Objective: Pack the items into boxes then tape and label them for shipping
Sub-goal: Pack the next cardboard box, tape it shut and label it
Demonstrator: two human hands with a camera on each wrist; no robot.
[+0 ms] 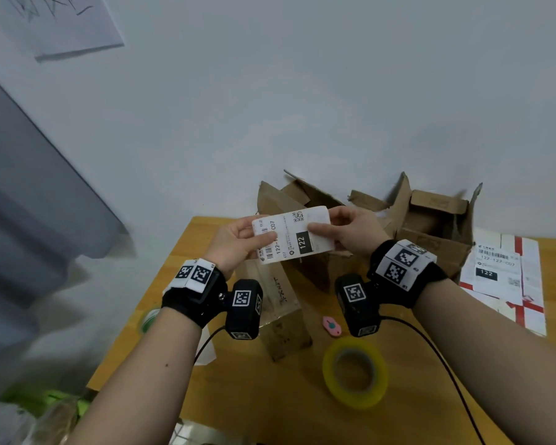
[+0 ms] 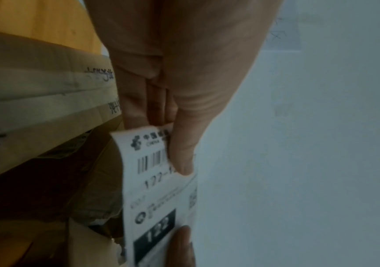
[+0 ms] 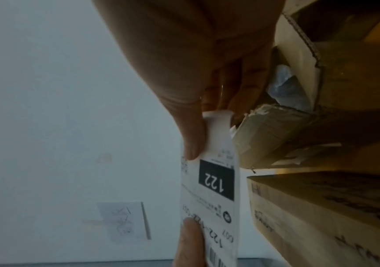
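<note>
A white shipping label (image 1: 291, 234) marked "122" is held up in the air between both hands, above the boxes. My left hand (image 1: 238, 240) pinches its left end, thumb on the printed face near the barcode. My right hand (image 1: 344, 231) pinches the right end, thumb by the black "122" block. The same label (image 2: 159, 195) fills the left wrist view, and the label (image 3: 209, 189) shows upside down in the right wrist view. Below lies a taped cardboard box (image 1: 283, 313) with handwriting on it.
Open, torn cardboard boxes (image 1: 430, 226) stand at the back of the wooden table (image 1: 270, 396). A yellow tape roll (image 1: 355, 372) and a pink cutter (image 1: 331, 326) lie in front. A white parcel (image 1: 507, 277) with red tape and a label lies at right. Green tape (image 1: 148, 317) sits at the left edge.
</note>
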